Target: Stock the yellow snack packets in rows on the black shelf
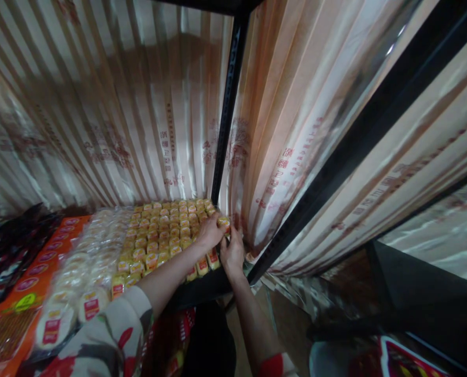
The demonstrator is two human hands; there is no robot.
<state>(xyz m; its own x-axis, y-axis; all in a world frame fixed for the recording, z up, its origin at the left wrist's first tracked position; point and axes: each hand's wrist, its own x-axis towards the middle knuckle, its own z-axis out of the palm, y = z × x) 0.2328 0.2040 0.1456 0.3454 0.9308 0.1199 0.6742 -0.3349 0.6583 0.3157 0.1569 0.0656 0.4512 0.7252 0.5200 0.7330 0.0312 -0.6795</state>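
At the right end of the shelf, my left hand (pixel 210 234) and my right hand (pixel 233 254) meet around one small yellow-wrapped snack packet (pixel 224 224). The left fingers close on it from the left side; the right thumb and fingers pinch it from the right. Left of and below the hands spread close rows of matching yellow-wrapped snack packets (pixel 152 246), some with red labels along the front. My left forearm reaches across above the front rows and hides part of them.
Clear-wrapped round cakes (pixel 92 303) with red labels stand left of the yellow rows. Beside them lie an orange snack package (pixel 33 283) and dark packages (pixel 11 262). A black shelf post (pixel 226 104) rises behind the hands, against a pleated printed curtain (pixel 147 104). A slanting black bar (pixel 335 152) runs at right.
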